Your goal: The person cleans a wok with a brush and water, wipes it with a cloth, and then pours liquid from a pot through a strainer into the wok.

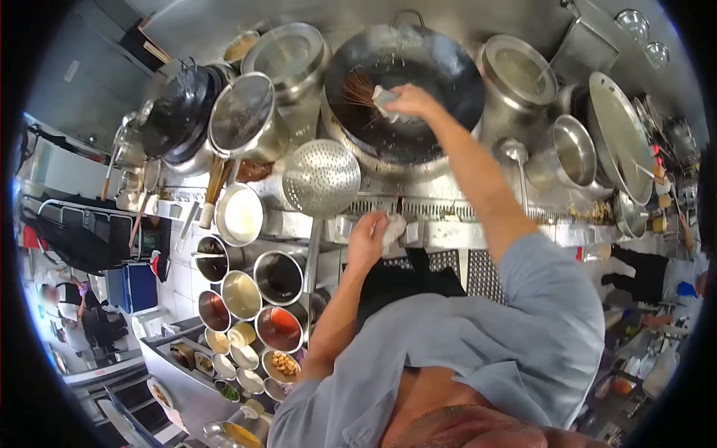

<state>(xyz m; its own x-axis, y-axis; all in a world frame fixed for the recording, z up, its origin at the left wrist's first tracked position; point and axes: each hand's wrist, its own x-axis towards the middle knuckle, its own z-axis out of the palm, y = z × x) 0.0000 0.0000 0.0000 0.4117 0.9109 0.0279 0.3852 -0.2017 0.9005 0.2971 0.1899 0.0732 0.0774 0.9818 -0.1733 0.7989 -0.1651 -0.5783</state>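
The brushing looks partway along, pale specks left on the wok (454, 73), where the right hand (409, 102) closes around the cloth-wrapped end of a bristle brush (358, 88), while the left hand (366, 243) pinches a white cloth (393, 230) beside the stove's front edge (448, 233).

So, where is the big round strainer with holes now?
In the head view, the strainer is at the near left side of the wok, just beyond the left hand.
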